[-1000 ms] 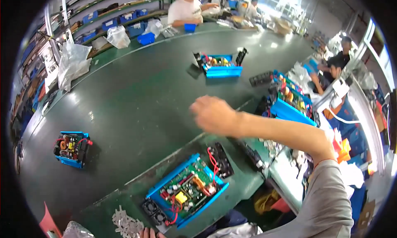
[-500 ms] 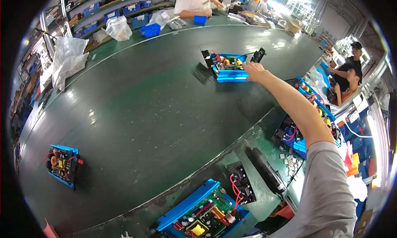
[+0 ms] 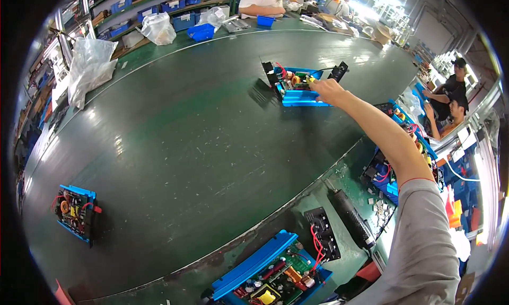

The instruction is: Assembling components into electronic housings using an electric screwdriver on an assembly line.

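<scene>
Worktable seen from the head camera, as I follow it remotely. The right hand [image 3: 330, 91] reaches out over the dark green worktop [image 3: 185, 162] to the far blue-sided electronics unit [image 3: 305, 100], which lies beyond the middle of the surface, its circuit parts exposed and a black end panel standing at either side. I see the fingers bent and slightly parted at the right part of its near wall, one crossing the top edge, another beside the outer face; whether they pinch the wall I cannot tell. The left hand lies outside my view, so I cannot tell its fingers' state.

Nearer, at the lower edge, sits a second open unit [image 3: 257, 263], with a black fan panel [image 3: 322, 233] joined by red wires at its right. Just beside this panel lies a black cylindrical tool [image 3: 351, 218], and near that are small pale pieces [image 3: 380, 212]. A third unit [image 3: 76, 214] rests well apart at the left. Along the far edge, I note a blue bin [image 3: 200, 32] and a co-worker in white [image 3: 260, 2].
</scene>
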The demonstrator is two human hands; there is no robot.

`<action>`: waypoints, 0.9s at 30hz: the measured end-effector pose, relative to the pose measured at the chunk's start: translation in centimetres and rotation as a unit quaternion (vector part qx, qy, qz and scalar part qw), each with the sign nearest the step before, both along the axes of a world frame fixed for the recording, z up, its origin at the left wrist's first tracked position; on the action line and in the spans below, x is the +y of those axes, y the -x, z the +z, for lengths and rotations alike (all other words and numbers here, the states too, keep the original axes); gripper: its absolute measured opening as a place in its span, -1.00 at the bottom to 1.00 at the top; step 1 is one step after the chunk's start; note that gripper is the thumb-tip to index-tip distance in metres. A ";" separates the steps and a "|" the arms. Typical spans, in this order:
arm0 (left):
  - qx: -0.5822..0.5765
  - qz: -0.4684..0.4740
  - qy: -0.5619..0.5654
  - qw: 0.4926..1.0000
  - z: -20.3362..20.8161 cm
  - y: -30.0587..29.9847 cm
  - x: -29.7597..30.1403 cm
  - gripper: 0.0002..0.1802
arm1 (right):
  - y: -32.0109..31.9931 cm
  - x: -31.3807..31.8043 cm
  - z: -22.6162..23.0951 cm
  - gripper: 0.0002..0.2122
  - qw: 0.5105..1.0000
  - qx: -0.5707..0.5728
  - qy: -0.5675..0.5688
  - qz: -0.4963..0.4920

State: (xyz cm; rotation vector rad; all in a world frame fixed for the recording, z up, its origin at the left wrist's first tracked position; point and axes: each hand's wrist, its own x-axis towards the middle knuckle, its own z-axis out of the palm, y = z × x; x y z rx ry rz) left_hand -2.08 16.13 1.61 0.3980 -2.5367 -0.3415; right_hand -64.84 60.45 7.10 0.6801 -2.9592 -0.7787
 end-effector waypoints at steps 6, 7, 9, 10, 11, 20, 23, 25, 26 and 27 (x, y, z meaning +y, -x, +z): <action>0.003 -0.012 0.001 1.000 -0.3 -0.3 -0.3 -0.77 | 0.0 -0.8 0.5 -0.63 0.996 -0.037 0.084 -0.005; 0.003 -0.019 0.000 1.000 -0.4 0.0 -0.3 -0.76 | 0.1 -0.5 0.2 -0.66 0.996 -0.037 0.083 -0.017; -0.001 -0.007 0.000 1.000 -0.4 -0.5 -0.2 -0.76 | -0.1 -1.4 0.1 -0.68 0.996 -0.035 0.086 -0.020; -0.006 0.002 -0.001 1.000 -0.5 -0.8 -0.1 -0.76 | -0.2 -1.7 -0.1 -0.68 0.996 -0.032 0.079 -0.018; -0.003 0.005 0.000 1.000 -0.5 -0.9 -0.1 -0.76 | -0.2 -2.0 0.2 -0.67 0.997 -0.026 0.072 -0.014; -0.012 0.003 -0.008 1.000 -0.1 -1.5 -0.2 -0.78 | -2.6 -4.4 5.2 -0.73 1.000 0.028 0.010 0.008; -0.004 -0.017 -0.013 1.000 0.0 -1.9 -0.4 -0.80 | -5.0 -2.3 10.6 -0.70 0.998 0.045 0.030 0.022; -0.010 -0.031 -0.031 0.999 0.2 -2.0 -0.5 -0.81 | -7.6 -0.7 14.9 -0.68 0.995 0.070 0.059 0.028; -0.002 -0.049 -0.033 0.998 0.2 -2.2 -0.6 -0.81 | -8.8 0.5 16.8 -0.66 0.994 0.092 0.051 0.026; 0.009 -0.048 -0.032 0.998 0.0 -2.3 -0.7 -0.81 | -10.2 1.2 18.6 -0.64 0.992 0.114 0.042 0.022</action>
